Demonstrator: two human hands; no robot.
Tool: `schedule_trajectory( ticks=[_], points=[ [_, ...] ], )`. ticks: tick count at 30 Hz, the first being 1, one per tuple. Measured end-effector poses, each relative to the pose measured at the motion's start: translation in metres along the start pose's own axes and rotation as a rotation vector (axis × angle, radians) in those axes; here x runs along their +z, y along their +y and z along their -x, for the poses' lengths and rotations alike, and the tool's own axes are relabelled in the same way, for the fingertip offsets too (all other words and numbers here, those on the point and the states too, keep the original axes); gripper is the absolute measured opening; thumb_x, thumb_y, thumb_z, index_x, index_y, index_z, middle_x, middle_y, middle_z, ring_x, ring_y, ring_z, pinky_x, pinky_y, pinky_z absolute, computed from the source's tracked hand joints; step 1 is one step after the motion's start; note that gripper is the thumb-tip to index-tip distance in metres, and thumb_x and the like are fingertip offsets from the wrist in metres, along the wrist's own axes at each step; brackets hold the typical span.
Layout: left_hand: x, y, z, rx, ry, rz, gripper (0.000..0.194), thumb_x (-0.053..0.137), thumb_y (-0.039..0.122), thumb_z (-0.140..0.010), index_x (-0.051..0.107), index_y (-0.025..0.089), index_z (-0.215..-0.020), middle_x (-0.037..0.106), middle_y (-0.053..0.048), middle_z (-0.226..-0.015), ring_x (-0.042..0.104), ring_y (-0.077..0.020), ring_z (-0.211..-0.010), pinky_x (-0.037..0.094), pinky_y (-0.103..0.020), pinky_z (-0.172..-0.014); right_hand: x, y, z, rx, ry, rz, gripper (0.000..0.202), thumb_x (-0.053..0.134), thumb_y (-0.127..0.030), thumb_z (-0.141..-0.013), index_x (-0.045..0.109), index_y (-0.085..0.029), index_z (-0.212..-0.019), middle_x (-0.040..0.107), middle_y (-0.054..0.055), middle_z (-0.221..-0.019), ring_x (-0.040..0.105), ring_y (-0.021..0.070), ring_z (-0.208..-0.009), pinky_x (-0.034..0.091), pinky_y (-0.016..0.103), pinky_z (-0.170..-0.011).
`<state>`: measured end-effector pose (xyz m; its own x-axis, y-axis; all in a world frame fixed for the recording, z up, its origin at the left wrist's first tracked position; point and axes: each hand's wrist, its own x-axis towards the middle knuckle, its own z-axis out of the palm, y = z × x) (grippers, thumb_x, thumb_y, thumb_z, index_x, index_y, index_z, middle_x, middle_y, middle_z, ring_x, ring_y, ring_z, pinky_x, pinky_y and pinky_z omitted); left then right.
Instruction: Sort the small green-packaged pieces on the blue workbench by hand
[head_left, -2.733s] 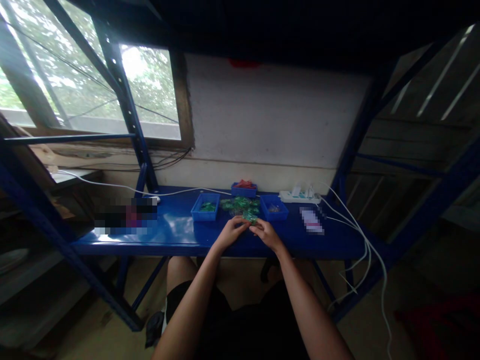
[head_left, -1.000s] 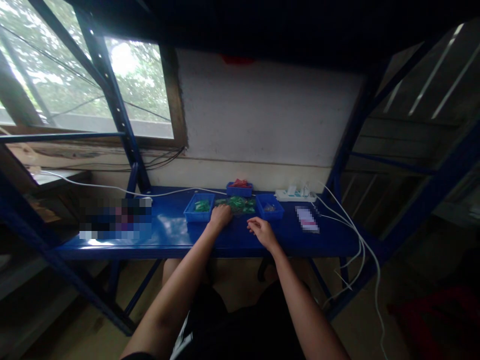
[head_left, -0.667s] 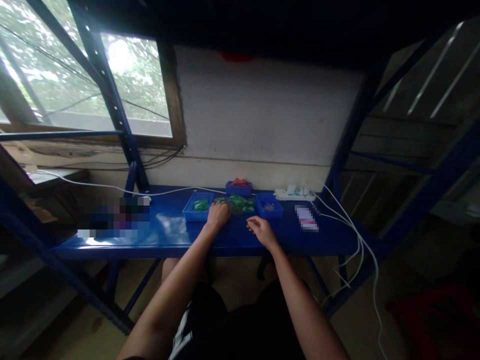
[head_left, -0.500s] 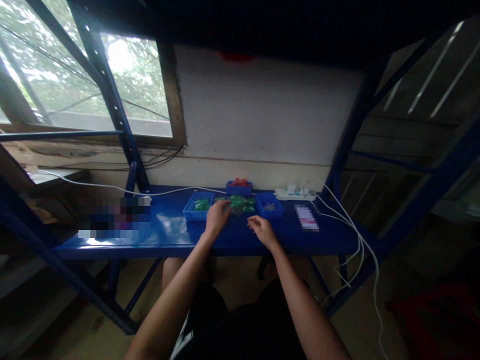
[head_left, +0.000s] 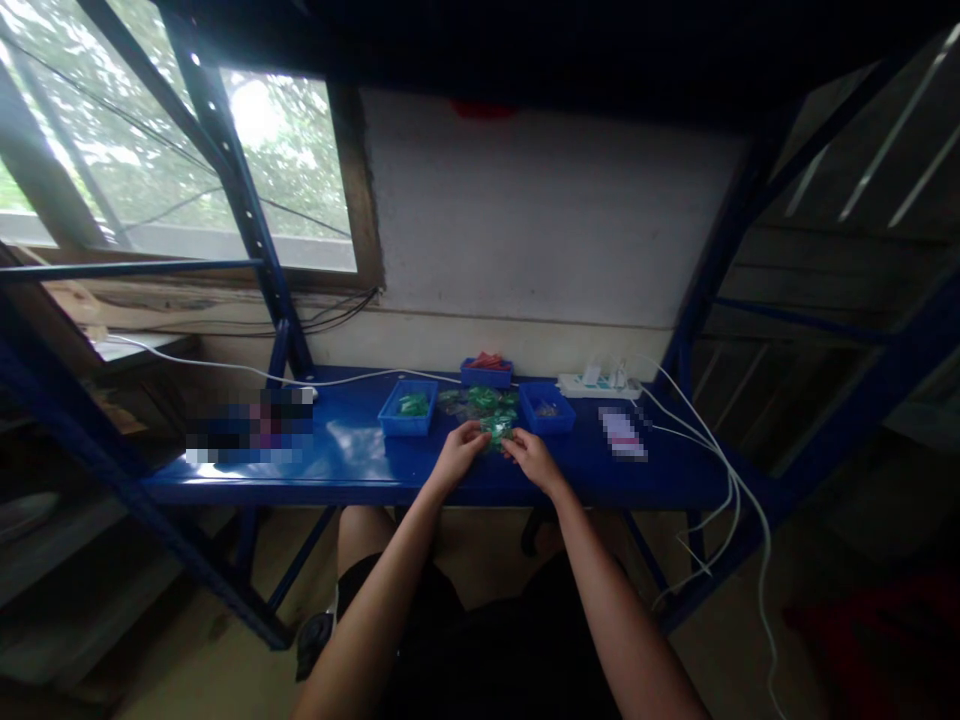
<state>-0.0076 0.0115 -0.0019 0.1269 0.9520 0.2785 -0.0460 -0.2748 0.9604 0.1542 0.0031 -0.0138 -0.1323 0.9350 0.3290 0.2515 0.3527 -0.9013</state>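
My left hand [head_left: 459,452] and my right hand [head_left: 532,460] are close together above the front of the blue table. Between their pinched fingertips is a small clear plastic bag [head_left: 497,433] with green on it. Just behind it lies a pile of green and clear plastic bags [head_left: 469,400]. On the left stands a blue bin [head_left: 406,424] with green packets [head_left: 413,404] in it. To the right, another blue bin [head_left: 551,423] holds small pieces too tiny to name.
A smaller blue bin [head_left: 487,379] with red packets [head_left: 487,361] stands against the wall. At the back right are a white power strip [head_left: 574,386], loose white cables [head_left: 727,470] and a blurred-out phone-like thing [head_left: 621,432]. Blurred items [head_left: 247,430] lie at the left.
My left hand has drawn back from the pile, toward my right hand. Both hands now meet at a small green and clear bag. The view has shifted slightly.
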Motion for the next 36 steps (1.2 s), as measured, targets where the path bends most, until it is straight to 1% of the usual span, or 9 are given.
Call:
schedule_trajectory(
  ticks=[2, 4, 9, 16, 20, 24, 28, 33, 36],
  points=[
    [0.0004, 0.0018, 0.001, -0.004, -0.055, -0.051, 0.033, 0.067, 0.044, -0.064, 0.059, 0.013, -0.07, 0.055, 0.003, -0.056, 0.047, -0.0091, -0.052, 0.035, -0.021, -0.051, -0.0001, 0.0004, -0.0002, 0.0, 0.013, -0.006, 0.014, 0.055, -0.032, -0.08, 0.057, -0.019, -0.075, 0.062, -0.001, -0.067, 0.058, 0.0138, -0.064, 0.044, 0.024, -0.059],
    [0.0006, 0.0022, 0.0014, 0.005, -0.064, -0.071, 0.034, 0.066, 0.047, -0.065, 0.059, 0.013, -0.068, 0.055, 0.002, -0.057, 0.046, -0.0094, -0.052, 0.035, -0.021, -0.051, 0.0001, 0.0006, -0.0004, 0.001, 0.017, -0.018, 0.014, 0.054, -0.032, -0.079, 0.057, -0.019, -0.075, 0.062, -0.001, -0.067, 0.058, 0.0138, -0.063, 0.044, 0.024, -0.059],
    [-0.0003, -0.002, -0.0004, 0.02, -0.058, -0.058, 0.036, 0.067, 0.048, -0.065, 0.063, 0.013, -0.074, 0.059, 0.0, -0.062, 0.049, -0.0106, -0.056, 0.036, -0.021, -0.053, 0.0009, 0.0004, -0.0009, 0.01, 0.033, -0.029, 0.014, 0.055, -0.032, -0.078, 0.059, -0.019, -0.077, 0.063, 0.0, -0.068, 0.059, 0.0145, -0.064, 0.046, 0.025, -0.06],
    [0.0028, -0.0016, 0.0017, 0.055, -0.175, -0.093, 0.033, 0.069, 0.042, -0.067, 0.064, 0.012, -0.08, 0.067, -0.003, -0.073, 0.058, -0.0147, -0.065, 0.044, -0.025, -0.063, 0.0023, 0.0006, -0.0004, -0.015, -0.03, -0.031, 0.013, 0.056, -0.03, -0.077, 0.061, -0.018, -0.077, 0.067, 0.002, -0.071, 0.061, 0.0154, -0.064, 0.047, 0.027, -0.062],
    [0.0025, -0.0023, 0.0028, 0.065, -0.167, -0.134, 0.032, 0.068, 0.041, -0.07, 0.063, 0.011, -0.08, 0.065, -0.003, -0.07, 0.057, -0.0145, -0.062, 0.043, -0.024, -0.06, 0.0028, 0.0007, 0.0003, -0.031, -0.039, -0.018, 0.016, 0.055, -0.031, -0.078, 0.063, -0.017, -0.079, 0.069, 0.005, -0.076, 0.063, 0.0173, -0.067, 0.048, 0.028, -0.063],
    [0.0012, -0.0045, 0.0011, 0.085, -0.169, -0.147, 0.033, 0.067, 0.042, -0.07, 0.062, 0.011, -0.078, 0.063, -0.002, -0.067, 0.055, -0.0132, -0.06, 0.041, -0.023, -0.058, 0.0024, 0.0004, -0.0002, -0.022, -0.028, 0.027, 0.019, 0.053, -0.034, -0.08, 0.063, -0.017, -0.078, 0.068, 0.004, -0.071, 0.062, 0.0168, -0.065, 0.046, 0.027, -0.062],
    [0.0012, -0.0057, 0.0007, 0.074, -0.167, -0.187, 0.035, 0.066, 0.044, -0.071, 0.061, 0.011, -0.078, 0.06, 0.0, -0.063, 0.051, -0.0122, -0.057, 0.039, -0.022, -0.055, 0.0018, -0.0002, -0.0018, 0.032, 0.008, 0.028, 0.034, 0.045, -0.044, -0.085, 0.061, -0.017, -0.073, 0.063, 0.002, -0.064, 0.06, 0.0164, -0.06, 0.044, 0.025, -0.055],
    [0.0029, -0.0039, 0.0035, 0.092, -0.232, -0.248, 0.034, 0.067, 0.04, -0.068, 0.065, 0.012, -0.087, 0.067, -0.003, -0.076, 0.057, -0.0173, -0.069, 0.044, -0.027, -0.067, 0.0003, -0.0007, -0.0015, -0.009, 0.102, -0.064, 0.035, 0.054, -0.049, -0.079, 0.063, -0.018, -0.092, 0.066, 0.003, -0.08, 0.06, 0.0172, -0.074, 0.046, 0.024, -0.06],
    [0.0039, -0.0022, 0.0049, 0.095, -0.292, -0.267, 0.032, 0.068, 0.038, -0.068, 0.067, 0.013, -0.088, 0.069, -0.003, -0.081, 0.059, -0.019, -0.074, 0.045, -0.028, -0.073, 0.0, -0.0004, 0.0001, -0.028, 0.102, -0.061, 0.03, 0.06, -0.044, -0.074, 0.063, -0.018, -0.089, 0.065, 0.002, -0.079, 0.06, 0.0174, -0.074, 0.045, 0.025, -0.063]
  ],
)
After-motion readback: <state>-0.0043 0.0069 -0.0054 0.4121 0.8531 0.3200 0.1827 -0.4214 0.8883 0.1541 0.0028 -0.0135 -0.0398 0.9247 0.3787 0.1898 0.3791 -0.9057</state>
